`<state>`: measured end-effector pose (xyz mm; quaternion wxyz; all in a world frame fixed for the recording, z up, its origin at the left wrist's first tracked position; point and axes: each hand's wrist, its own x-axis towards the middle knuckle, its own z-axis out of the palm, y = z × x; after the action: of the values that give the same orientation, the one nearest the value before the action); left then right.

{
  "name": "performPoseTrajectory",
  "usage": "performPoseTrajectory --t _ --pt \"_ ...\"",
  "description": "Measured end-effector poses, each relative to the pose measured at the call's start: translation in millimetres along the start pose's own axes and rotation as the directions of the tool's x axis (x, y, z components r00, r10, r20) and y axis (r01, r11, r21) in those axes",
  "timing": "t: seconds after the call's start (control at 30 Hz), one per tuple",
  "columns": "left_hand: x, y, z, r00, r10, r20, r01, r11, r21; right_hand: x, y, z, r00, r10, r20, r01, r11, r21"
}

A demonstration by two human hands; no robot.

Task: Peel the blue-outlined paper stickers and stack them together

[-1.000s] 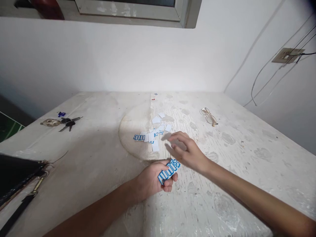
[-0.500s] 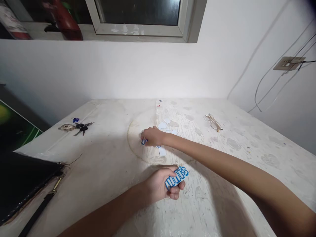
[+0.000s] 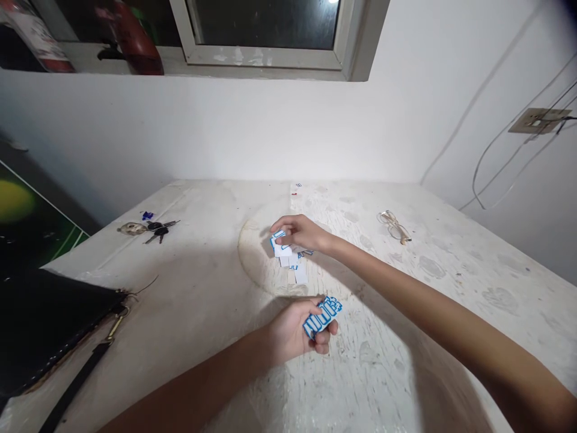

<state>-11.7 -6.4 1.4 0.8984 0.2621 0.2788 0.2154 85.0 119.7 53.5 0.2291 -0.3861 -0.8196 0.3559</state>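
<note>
My left hand (image 3: 300, 328) is closed around a stack of small white cards (image 3: 323, 317) with blue outlined markings, the thumb pressed on top. Farther away, my right hand (image 3: 297, 231) pinches a few similar white cards (image 3: 281, 243) with blue edges, tilted above the table. Under and beside the right hand lie several loose cards (image 3: 300, 275), some plain white side up, some showing blue marks. The palm and fingers partly hide the cards in each hand.
The white worn table (image 3: 202, 337) meets the wall at the back. Eyeglasses (image 3: 395, 227) lie at right. Keys (image 3: 157, 228) and a small blue piece (image 3: 147, 215) are at left, near a black pouch (image 3: 58, 331) with a strap. Bottles (image 3: 135, 42) stand on the windowsill.
My right hand has risen slightly from the table, turning so the white cards in its fingers show. My left hand keeps its hold on the stack. The view has shifted a little.
</note>
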Motion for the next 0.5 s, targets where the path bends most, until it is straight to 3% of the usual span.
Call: performPoseTrajectory --t 0.1,0.17,0.23,0.37,0.5 --pt "2 0 -3 0.999 0.015 -0.028 -0.016 0.999 -0.030 -31 5 -8 0.993 0.074 -0.093 -0.042 0.952 0.303" --pt "4 0 -4 0.999 0.018 -0.050 -0.020 0.999 -0.044 -52 8 -11 0.978 0.158 -0.136 -0.060 0.837 0.544" --pt "5 0 -3 0.996 0.017 -0.085 -0.022 0.998 -0.063 -71 8 -13 0.964 0.222 -0.145 -0.069 0.738 0.671" --pt "7 2 2 0.987 0.021 -0.158 -0.034 0.996 -0.083 -96 -1 -18 0.944 0.307 -0.120 -0.125 0.670 0.732" --pt "9 3 5 0.981 0.075 -0.177 -0.094 0.991 -0.097 -107 -12 -16 0.954 0.295 -0.043 -0.203 0.749 0.631"
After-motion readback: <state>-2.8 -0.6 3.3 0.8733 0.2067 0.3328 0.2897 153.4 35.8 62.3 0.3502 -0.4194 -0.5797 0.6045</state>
